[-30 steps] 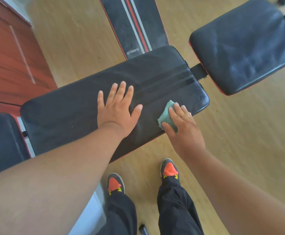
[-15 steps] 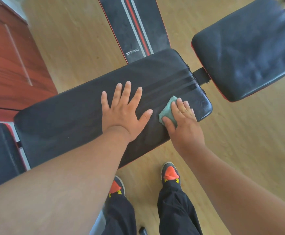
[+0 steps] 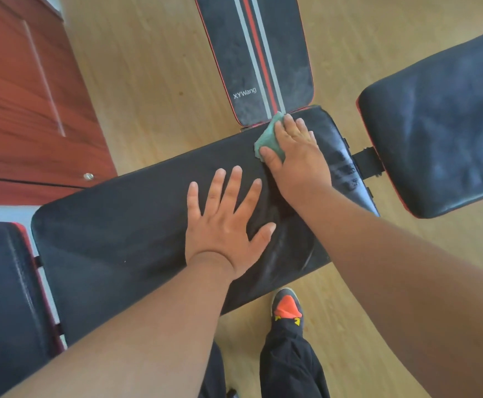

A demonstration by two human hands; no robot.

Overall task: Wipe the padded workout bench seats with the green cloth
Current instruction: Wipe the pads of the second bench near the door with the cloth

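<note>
I see the right hand (image 3: 294, 156) pressing the green cloth (image 3: 267, 136) under flat fingers onto the long bench pad (image 3: 119, 231). The left hand (image 3: 225, 222) rests beside it, fingers spread wide.

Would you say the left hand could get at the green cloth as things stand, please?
Probably yes. The left hand lies flat on the long bench pad, with only bare pad between it and the green cloth. But the right hand presses on the cloth, covering most of it.
</note>
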